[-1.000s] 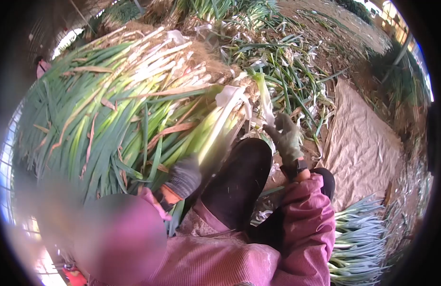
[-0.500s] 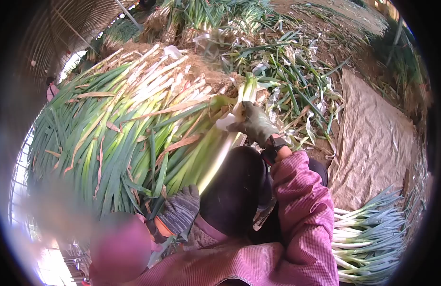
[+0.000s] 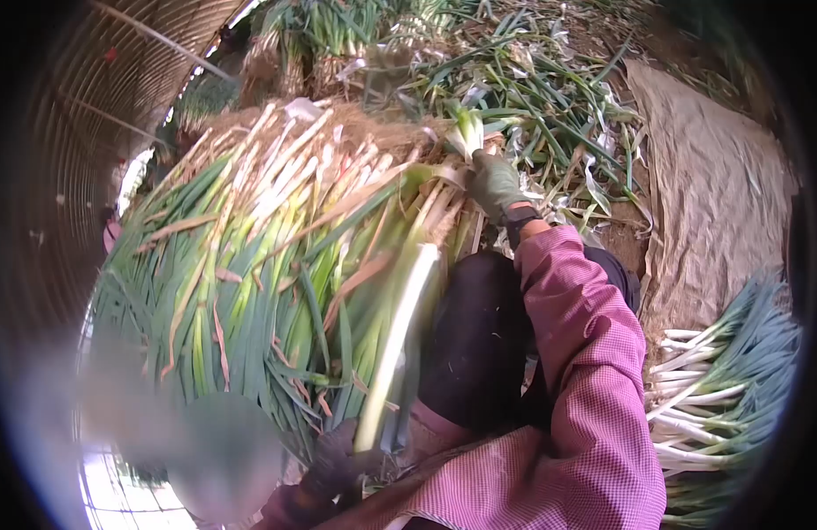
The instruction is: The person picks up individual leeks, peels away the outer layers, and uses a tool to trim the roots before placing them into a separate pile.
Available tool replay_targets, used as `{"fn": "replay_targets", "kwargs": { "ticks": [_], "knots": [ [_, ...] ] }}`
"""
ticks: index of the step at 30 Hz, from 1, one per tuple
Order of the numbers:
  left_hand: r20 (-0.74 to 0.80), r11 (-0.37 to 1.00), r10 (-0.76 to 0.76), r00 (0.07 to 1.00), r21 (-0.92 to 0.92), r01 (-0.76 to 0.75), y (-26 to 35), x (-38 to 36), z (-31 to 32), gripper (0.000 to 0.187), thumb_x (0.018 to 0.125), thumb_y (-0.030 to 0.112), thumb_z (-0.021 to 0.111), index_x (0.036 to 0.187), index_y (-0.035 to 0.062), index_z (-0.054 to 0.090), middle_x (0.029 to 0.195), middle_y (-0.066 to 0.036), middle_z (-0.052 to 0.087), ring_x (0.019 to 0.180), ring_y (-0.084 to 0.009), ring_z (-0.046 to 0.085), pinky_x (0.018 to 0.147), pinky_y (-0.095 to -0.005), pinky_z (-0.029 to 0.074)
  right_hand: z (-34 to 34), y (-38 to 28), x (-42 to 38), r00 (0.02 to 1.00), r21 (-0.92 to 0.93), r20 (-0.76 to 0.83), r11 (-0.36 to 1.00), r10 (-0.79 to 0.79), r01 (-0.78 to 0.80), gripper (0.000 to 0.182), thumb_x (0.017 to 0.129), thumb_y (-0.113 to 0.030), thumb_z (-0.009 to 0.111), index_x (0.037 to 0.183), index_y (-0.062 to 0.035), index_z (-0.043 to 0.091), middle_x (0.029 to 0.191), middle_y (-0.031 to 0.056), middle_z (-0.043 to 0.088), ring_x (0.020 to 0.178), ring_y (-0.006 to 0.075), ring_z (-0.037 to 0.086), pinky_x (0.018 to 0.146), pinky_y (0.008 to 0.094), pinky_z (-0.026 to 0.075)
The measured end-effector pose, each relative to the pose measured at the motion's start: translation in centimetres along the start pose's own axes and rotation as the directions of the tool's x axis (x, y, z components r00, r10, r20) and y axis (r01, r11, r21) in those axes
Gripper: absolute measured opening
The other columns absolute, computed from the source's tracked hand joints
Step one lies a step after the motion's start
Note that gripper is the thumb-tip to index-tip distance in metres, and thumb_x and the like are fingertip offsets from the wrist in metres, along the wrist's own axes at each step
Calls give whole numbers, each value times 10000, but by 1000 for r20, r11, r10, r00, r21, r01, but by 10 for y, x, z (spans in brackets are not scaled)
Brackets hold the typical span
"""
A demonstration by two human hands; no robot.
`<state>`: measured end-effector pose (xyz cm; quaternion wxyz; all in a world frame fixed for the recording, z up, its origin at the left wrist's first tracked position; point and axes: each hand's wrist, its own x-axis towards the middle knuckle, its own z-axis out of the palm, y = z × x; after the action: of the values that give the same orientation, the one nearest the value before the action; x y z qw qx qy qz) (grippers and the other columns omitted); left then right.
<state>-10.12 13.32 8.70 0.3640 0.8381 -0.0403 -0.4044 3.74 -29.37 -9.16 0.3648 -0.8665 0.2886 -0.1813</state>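
Note:
My left hand [image 3: 336, 464], in a dark grey glove, is closed around the green part of a leek [image 3: 398, 340] low in the view. Its bare white stem slants up and away from me, with the root end near the pile. Further up, my right hand [image 3: 497, 185], in a dirty greenish glove, is closed on peeled leek leaves [image 3: 467, 134]; their pale green tops stick out above the fingers. The two hands are well apart. Left of both lies a big pile of unpeeled leeks [image 3: 249, 238], with roots at the far side and green leaves toward me.
Stripped leaves [image 3: 550, 115] litter the ground ahead. A brown cloth sheet [image 3: 709, 194] lies at the right, with cleaned leeks [image 3: 700, 397] stacked below it. Upright leek bundles [image 3: 311, 44] stand at the back. My knee [image 3: 479, 327] is between the hands.
My right hand has moved away and slightly right with the leaves, off the stem. The leek's white stem now shows bare, its root end nearer me. The view has shifted.

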Motion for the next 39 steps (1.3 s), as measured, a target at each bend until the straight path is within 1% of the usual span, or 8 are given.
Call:
{"fn": "replay_targets", "kwargs": {
  "ticks": [10,14,19,24,28,30,31,39],
  "knots": [
    [-276,902,173,946,-341,-264,-33,-39,-40,360,700,46,659,1022,-12,509,689,-61,563,552,-142,553,506,-254,456,-54,12,-56,988,-337,-55,935,-142,116,738,723,-310,759,1318,-1,451,1178,248,586,1033,431,582,875,468,486],
    [26,910,414,910,21,-414,-35,-1,-20,178,843,118,638,943,-3,555,772,-40,546,696,-130,545,618,-278,446,-96,-80,-156,612,-505,-101,571,-784,647,717,739,-261,715,1371,-43,453,1462,197,366,1351,361,346,1127,515,262],
    [394,524,762,514,90,-847,15,19,35,182,851,130,660,974,15,592,825,-38,561,781,-151,575,700,-285,473,-140,-112,-265,469,-414,164,371,-868,831,101,764,-190,624,821,-154,549,735,-15,516,708,146,532,701,306,427],
    [-34,486,868,495,253,-836,59,63,-14,247,855,48,642,1094,36,578,887,-68,614,786,-180,593,734,-312,505,-294,28,-334,807,-742,-304,658,-506,133,222,797,-63,676,1013,-38,632,802,98,606,736,287,591,683,400,482],
    [-430,549,810,400,314,-775,23,128,-75,286,831,83,671,1100,30,588,887,-85,625,806,-191,610,740,-326,503,-375,183,-520,309,93,-901,833,303,-545,249,866,-136,711,1073,-5,662,902,93,695,731,153,568,661,299,482],
    [-364,537,841,401,462,-706,2,159,-68,314,818,138,690,1095,31,588,891,-123,629,822,-231,626,749,-348,505,-356,265,-627,250,-245,-850,72,464,-967,312,927,-329,626,1074,-57,672,915,75,679,786,202,624,645,341,489],
    [-306,550,834,459,515,-658,-3,167,-54,326,814,173,696,1087,32,588,895,-146,630,834,-259,634,756,-363,506,-321,246,-622,-356,507,-676,57,645,-860,296,950,-356,566,1082,-112,671,1005,70,685,842,242,647,669,365,512],
    [-78,216,791,607,964,-157,15,228,13,640,773,481,672,1166,-3,529,1138,-232,591,1093,-355,568,938,-449,453,-229,254,-641,218,108,-830,531,514,-840,385,846,-239,663,1118,32,638,1085,171,660,895,248,596,846,340,468]
  ]
}}
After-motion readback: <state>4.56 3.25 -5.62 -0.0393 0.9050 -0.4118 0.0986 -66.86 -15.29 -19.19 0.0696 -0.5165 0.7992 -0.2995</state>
